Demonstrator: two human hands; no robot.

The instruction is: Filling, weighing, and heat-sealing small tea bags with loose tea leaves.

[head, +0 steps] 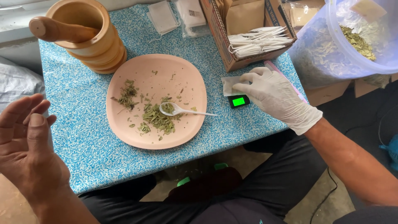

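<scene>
A small white paper sachet [229, 85] lies flat atop a pocket scale [239, 101]; the scale's display glows green.

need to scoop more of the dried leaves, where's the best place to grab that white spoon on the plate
Take the white spoon by its thin handle, near the free tip that points right, toward the gloved right hand. Probably come from the right side and above: the bowl end lies left among the dried leaves on the pink plate, while the handle lies over bare plate, so fingers can pinch it without touching leaves.
</scene>
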